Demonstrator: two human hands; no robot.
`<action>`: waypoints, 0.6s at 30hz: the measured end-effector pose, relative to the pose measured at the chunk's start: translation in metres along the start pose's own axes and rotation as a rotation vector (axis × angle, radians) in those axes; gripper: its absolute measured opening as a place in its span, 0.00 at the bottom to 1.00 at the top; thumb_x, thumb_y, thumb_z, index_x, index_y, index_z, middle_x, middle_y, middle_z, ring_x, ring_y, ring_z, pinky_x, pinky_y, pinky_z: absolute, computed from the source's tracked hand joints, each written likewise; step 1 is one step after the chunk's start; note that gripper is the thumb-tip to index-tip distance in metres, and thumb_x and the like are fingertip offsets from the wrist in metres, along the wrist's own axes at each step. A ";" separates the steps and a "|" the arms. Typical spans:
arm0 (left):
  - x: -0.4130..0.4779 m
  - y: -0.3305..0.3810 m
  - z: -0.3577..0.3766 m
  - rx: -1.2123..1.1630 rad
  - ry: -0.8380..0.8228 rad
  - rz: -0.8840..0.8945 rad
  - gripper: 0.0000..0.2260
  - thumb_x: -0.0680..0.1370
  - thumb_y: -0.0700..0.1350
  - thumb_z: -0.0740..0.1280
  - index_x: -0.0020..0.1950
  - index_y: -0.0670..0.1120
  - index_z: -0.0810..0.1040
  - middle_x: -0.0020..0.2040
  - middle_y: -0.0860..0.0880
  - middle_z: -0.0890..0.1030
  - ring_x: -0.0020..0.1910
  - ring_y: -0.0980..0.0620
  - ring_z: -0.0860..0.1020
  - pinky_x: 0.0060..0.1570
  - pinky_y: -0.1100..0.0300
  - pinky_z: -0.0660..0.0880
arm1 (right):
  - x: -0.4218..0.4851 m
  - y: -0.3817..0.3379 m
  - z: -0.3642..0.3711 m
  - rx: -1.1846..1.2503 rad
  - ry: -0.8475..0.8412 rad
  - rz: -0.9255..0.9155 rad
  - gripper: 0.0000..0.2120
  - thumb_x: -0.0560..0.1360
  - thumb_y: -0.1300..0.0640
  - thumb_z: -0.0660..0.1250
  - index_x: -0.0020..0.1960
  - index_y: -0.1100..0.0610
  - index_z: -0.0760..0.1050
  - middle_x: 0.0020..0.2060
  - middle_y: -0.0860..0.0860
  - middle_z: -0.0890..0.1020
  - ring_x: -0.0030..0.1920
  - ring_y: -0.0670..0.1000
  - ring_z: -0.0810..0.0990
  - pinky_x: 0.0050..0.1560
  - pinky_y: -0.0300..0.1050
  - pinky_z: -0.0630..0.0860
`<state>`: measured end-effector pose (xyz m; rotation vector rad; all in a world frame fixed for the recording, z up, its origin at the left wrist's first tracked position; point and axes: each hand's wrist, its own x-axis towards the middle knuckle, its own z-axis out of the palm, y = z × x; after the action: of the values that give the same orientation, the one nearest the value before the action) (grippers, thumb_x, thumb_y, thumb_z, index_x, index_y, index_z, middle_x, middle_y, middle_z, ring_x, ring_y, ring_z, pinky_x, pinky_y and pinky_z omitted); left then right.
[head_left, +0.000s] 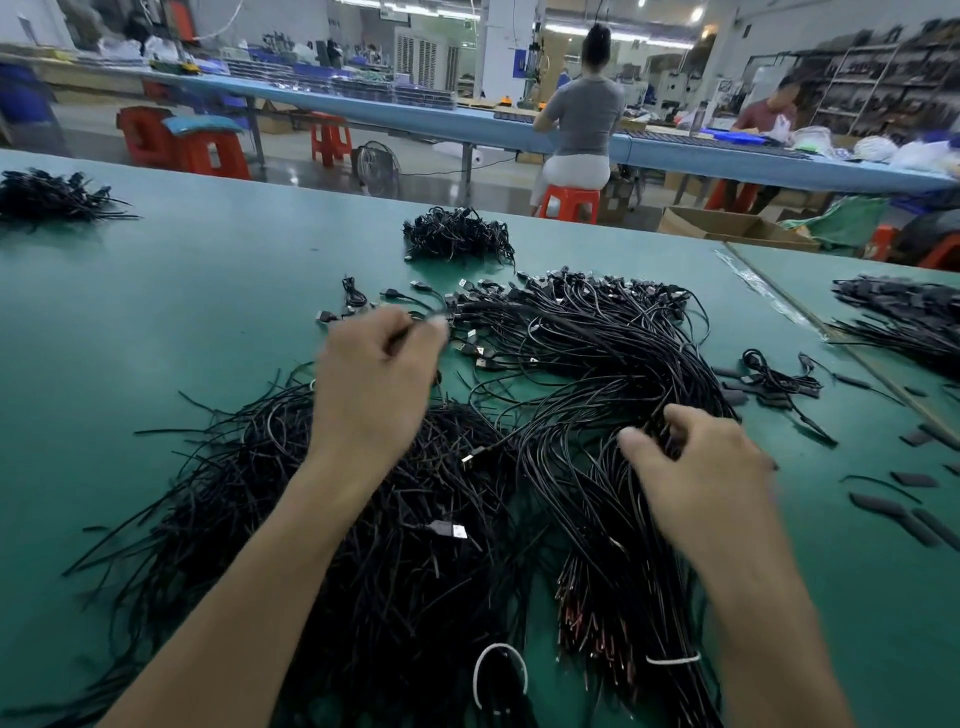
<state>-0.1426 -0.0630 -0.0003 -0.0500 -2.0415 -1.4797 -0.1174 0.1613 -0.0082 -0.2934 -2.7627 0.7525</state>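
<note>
From my end, the work in hand is drawing single leads out of a big bundle (597, 364) of black cables that fans across the middle of the green desk (156, 322). My left hand (379, 374) is up near the plug end of the fan. Its fingers (434, 332) are closed together on one cable (439, 312) just behind its plug. Motion smears the frame there, so I take it for a thumb-and-forefinger pinch rather than swear to it. Gripping near the plug makes sense: that is the stiff end, and the lead should slide out lengthwise instead of dragging its neighbours along.

My right hand (696, 467) is lower and to the right, fingers (675, 418) curled into the bundle where the strands bend, clamped on a bunch of them. I judge it serves as an anchor — it pins the mass to the desk so that only the chosen lead moves. A white tie (672, 660) binds the bundle's bare-wire end near the desk's front edge, which is why the plugs spread while the tails are held together.

Under my left forearm lies a loose pile (322, 519) of thin black strands. A small heap (457, 239) of coiled cables sits farther back, apart from the bundle — probably the finished ones.
</note>
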 end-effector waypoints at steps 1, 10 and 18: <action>-0.004 0.003 0.002 0.085 -0.108 0.023 0.19 0.79 0.43 0.68 0.30 0.49 0.68 0.20 0.60 0.70 0.18 0.60 0.65 0.19 0.71 0.61 | -0.003 -0.003 0.000 -0.030 -0.064 -0.036 0.32 0.77 0.43 0.67 0.77 0.54 0.64 0.70 0.55 0.72 0.70 0.57 0.70 0.71 0.54 0.65; -0.017 0.022 0.010 0.247 -0.322 0.200 0.11 0.70 0.53 0.67 0.34 0.49 0.68 0.25 0.54 0.70 0.26 0.53 0.66 0.30 0.52 0.70 | -0.016 -0.033 0.000 0.560 -0.196 -0.517 0.19 0.76 0.40 0.60 0.59 0.47 0.80 0.42 0.35 0.82 0.45 0.38 0.80 0.43 0.28 0.72; -0.015 0.021 0.009 0.102 -0.608 -0.042 0.22 0.79 0.58 0.66 0.30 0.48 0.68 0.23 0.57 0.65 0.22 0.57 0.62 0.25 0.63 0.62 | -0.002 -0.016 -0.003 0.796 0.367 -0.233 0.12 0.82 0.51 0.62 0.42 0.47 0.79 0.19 0.41 0.69 0.20 0.43 0.60 0.21 0.31 0.55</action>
<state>-0.1271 -0.0427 0.0084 -0.4698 -2.6020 -1.5062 -0.1164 0.1483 0.0021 0.0530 -1.9224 1.4626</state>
